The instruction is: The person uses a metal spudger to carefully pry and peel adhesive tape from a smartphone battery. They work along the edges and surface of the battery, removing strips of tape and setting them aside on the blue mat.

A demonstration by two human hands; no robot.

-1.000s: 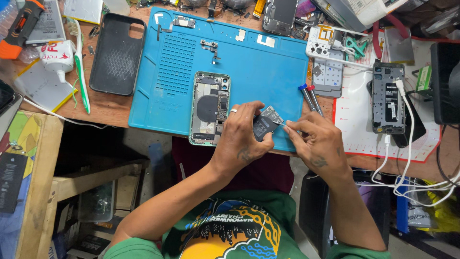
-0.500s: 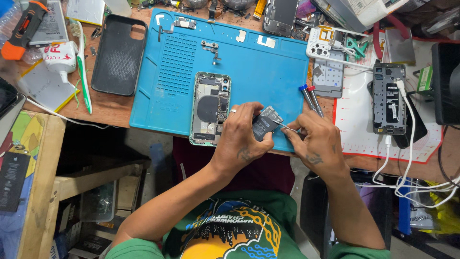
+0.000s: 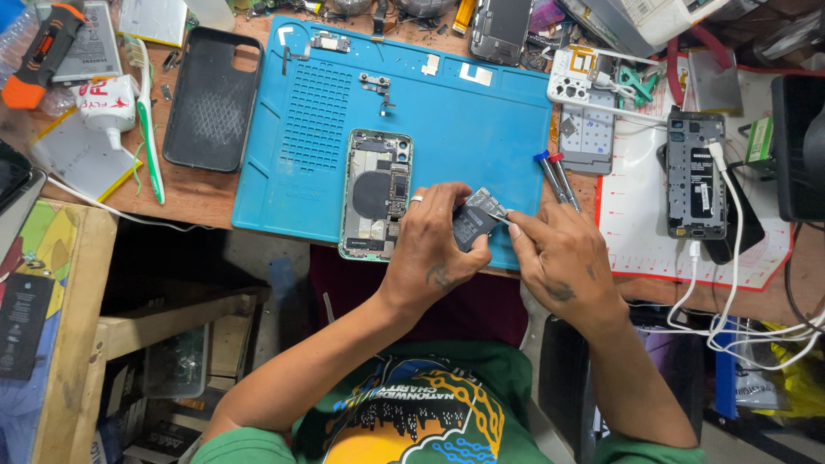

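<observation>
While the left hand (image 3: 434, 245) grips a small dark part (image 3: 475, 221) over the blue mat (image 3: 481, 129), the right hand (image 3: 559, 253) pinches a thin tool — probably tweezers — against it for steadiness.

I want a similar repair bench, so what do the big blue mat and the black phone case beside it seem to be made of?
The big blue mat looks like soft silicone or rubber: matte, with moulded ridges and shallow compartments, lying flat on the wooden table. The black phone case appears to be flexible matte plastic or rubber, with a webbed texture inside; I cannot tell which.
</observation>
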